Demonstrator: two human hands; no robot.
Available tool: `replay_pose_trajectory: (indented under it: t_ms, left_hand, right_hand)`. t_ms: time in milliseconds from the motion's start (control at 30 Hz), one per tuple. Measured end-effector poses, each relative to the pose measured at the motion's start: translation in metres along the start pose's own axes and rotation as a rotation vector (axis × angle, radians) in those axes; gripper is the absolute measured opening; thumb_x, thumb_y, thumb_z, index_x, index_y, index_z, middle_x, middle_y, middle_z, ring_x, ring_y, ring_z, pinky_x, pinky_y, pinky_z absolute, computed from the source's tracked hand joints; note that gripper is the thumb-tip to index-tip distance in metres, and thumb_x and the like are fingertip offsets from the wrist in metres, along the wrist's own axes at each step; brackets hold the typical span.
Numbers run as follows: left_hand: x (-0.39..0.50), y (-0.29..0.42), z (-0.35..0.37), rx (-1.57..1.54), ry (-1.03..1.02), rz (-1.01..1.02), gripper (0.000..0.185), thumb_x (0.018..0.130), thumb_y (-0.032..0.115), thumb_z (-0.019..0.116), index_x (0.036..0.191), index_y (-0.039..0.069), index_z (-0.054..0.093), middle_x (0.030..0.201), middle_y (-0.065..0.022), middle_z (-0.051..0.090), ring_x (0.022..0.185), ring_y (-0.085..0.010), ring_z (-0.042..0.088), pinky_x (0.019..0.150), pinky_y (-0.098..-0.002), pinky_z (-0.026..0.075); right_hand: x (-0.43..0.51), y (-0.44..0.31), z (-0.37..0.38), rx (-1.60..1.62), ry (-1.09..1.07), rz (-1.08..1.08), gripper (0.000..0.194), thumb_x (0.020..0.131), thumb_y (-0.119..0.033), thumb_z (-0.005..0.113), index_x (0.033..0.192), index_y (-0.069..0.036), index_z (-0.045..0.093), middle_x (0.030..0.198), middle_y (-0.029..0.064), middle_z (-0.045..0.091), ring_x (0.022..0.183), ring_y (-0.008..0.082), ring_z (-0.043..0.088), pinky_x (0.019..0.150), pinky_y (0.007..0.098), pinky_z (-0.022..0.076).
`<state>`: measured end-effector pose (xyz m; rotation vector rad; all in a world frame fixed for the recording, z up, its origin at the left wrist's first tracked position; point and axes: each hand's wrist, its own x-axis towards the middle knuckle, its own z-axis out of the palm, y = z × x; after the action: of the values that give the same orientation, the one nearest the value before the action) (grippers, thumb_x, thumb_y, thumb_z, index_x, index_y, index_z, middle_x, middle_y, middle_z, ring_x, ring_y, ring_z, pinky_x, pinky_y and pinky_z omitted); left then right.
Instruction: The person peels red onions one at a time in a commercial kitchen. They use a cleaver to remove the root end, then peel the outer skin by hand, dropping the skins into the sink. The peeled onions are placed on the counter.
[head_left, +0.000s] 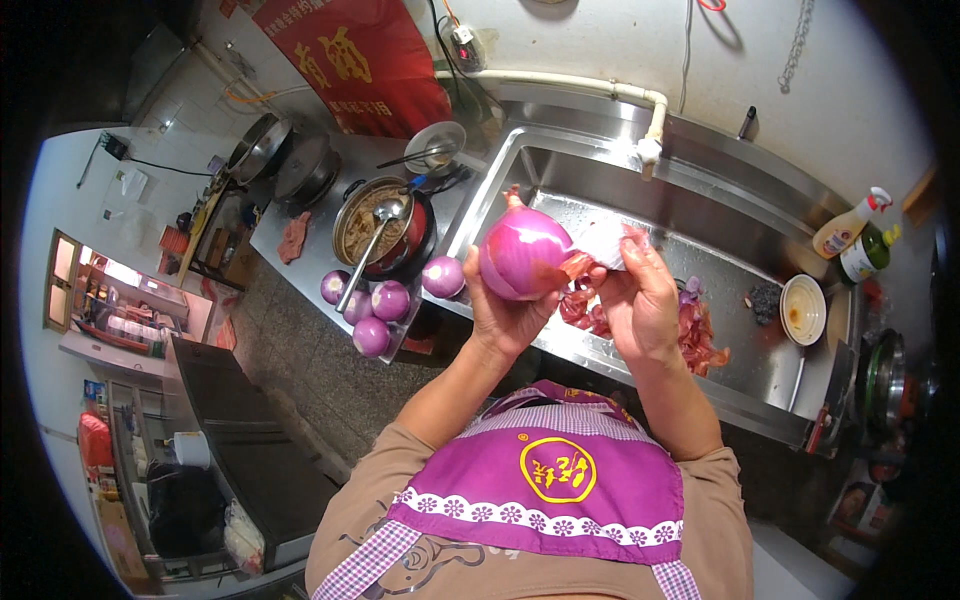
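My left hand (501, 324) cups a large purple onion (525, 247), its dry stem end pointing up and away from me. Shiny purple layers show on most of the bulb, and a strip of reddish-brown outer skin clings to its lower right side. Pinched in my right hand (643, 311) is a thin, pale piece of onion skin (600, 241), which touches or adjoins the bulb. Below my hands, loose red onion skins (699, 337) lie in the stainless steel sink (720, 262). Several peeled onions (371, 336) sit on the metal counter to the left.
A pot of brown food (367, 221) with a ladle (364, 262) across it stands on the counter (330, 176). Behind it is a glass bowl (435, 146) with chopsticks. A faucet (648, 146) overhangs the sink. A scouring pad (765, 302), white bowl (802, 309) and soap bottles (866, 253) are on the right.
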<state>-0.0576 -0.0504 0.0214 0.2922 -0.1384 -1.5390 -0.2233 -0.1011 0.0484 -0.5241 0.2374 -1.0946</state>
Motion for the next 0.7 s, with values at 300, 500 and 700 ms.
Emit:
replay_pose_trajectory:
  t_ms: [300, 500, 700]
  left_hand:
    - [0.009, 0.013, -0.006, -0.141, -0.019, -0.075, 0.078, 0.079, 0.067, 0.066, 0.132, 0.012, 0.053, 0.124, -0.0131, 0.06, 0.107, -0.0312, 0.063, 0.082, -0.0421, 0.062]
    - [0.017, 0.016, -0.013, -0.249, 0.213, -0.133, 0.09, 0.071, 0.065, 0.072, 0.133, 0.003, 0.051, 0.129, -0.0214, 0.055, 0.114, -0.0349, 0.059, 0.089, -0.0407, 0.058]
    - [0.015, 0.023, -0.022, -0.359, 0.103, -0.243, 0.091, 0.066, 0.062, 0.076, 0.133, 0.005, 0.052, 0.131, -0.02, 0.054, 0.11, -0.0318, 0.06, 0.085, -0.0371, 0.058]
  right_hand:
    - [-0.021, -0.007, -0.016, -0.381, -0.187, -0.011, 0.033, 0.101, -0.021, 0.051, 0.126, 0.001, 0.052, 0.11, 0.0098, 0.065, 0.087, 0.0127, 0.063, 0.073, 0.0258, 0.0517]
    - [-0.03, -0.015, -0.027, -0.66, -0.057, -0.365, 0.027, 0.099, -0.016, 0.058, 0.121, -0.001, 0.056, 0.102, 0.0037, 0.064, 0.086, 0.0079, 0.061, 0.075, 0.0215, 0.0486]
    - [-0.005, -0.024, -0.076, -0.883, 0.219, -0.35, 0.015, 0.098, -0.019, 0.065, 0.1, -0.006, 0.058, 0.083, -0.0001, 0.064, 0.069, 0.0045, 0.058, 0.064, 0.0234, 0.0488]
